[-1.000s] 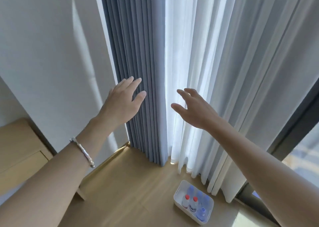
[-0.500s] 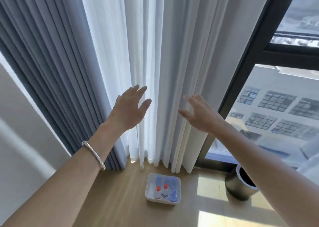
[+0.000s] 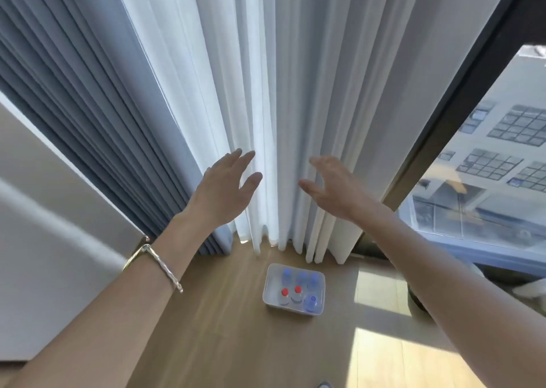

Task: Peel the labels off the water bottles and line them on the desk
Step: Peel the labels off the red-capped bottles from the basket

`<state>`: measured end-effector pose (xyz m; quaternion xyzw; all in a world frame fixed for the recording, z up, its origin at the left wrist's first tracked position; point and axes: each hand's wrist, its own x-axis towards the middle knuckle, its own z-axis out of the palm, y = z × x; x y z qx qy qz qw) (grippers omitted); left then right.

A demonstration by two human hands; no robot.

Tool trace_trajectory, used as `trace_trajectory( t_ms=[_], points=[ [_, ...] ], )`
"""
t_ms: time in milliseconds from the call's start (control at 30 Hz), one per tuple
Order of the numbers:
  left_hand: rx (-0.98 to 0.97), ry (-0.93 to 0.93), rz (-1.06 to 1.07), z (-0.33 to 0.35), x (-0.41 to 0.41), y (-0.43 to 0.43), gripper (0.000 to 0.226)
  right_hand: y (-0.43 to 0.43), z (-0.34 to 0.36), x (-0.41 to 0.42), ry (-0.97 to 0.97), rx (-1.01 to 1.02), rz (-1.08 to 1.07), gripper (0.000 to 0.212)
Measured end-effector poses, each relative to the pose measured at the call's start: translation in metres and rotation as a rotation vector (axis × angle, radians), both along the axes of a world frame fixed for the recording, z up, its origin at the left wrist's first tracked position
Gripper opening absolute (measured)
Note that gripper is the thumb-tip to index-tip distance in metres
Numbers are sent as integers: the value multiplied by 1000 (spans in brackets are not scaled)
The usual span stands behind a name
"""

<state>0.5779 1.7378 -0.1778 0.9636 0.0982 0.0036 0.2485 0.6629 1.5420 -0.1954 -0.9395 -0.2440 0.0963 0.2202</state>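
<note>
A white plastic bin (image 3: 269, 285) sits on the wooden floor below the curtains. Several water bottles (image 3: 296, 293) stand upright in it, two with red caps and the others with blue caps. My left hand (image 3: 225, 189) and my right hand (image 3: 332, 188) are stretched out in the air above the bin, palms facing each other, fingers relaxed and empty. Both hands hover well above the bottles, in front of the white curtain. A silver bracelet circles my left wrist.
White sheer curtains (image 3: 280, 107) and grey-blue drapes (image 3: 88, 101) hang to the floor. A dark window frame (image 3: 461, 92) runs diagonally at right. A white wall (image 3: 44, 210) stands at left. A dark round bin (image 3: 415, 299) is partly hidden behind my right forearm.
The view has swung right and tilted down, so the bin of bottles sits nearer the centre. Both hands stay raised and empty, now a little closer together.
</note>
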Motion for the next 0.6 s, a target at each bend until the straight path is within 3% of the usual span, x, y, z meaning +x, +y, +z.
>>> trace_trajectory(
  t_ms=[267,400,600],
  points=[
    [-80,240,-147,-105,62,4,54,-7,-106,35,256,-88,-171,62],
    [-73,255,-205,-170,99,8,53,2,-183,61,306,-124,-222,64],
    [-96,407,-236,-346,119,0,53,9,-362,67,435,-183,-222,59]
  ],
)
